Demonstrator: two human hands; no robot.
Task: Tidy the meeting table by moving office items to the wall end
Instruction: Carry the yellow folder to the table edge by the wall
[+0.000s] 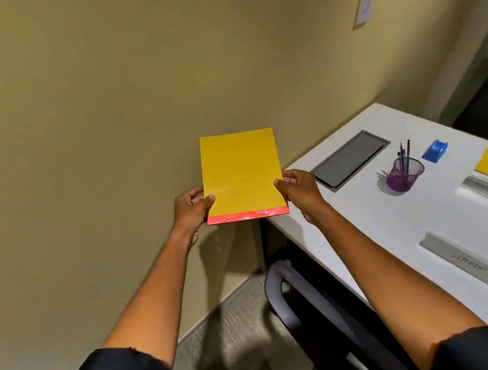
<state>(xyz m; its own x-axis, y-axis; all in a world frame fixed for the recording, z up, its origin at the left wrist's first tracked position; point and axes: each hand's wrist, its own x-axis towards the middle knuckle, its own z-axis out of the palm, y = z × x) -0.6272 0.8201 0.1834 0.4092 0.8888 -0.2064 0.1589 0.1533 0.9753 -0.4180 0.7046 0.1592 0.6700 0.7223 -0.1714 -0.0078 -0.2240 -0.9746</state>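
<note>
Head view: my left hand point(192, 209) and right hand point(297, 192) pinch the side edges of a yellow envelope point(241, 174), held in the air before the wall, left of the white desk point(394, 221).
</note>
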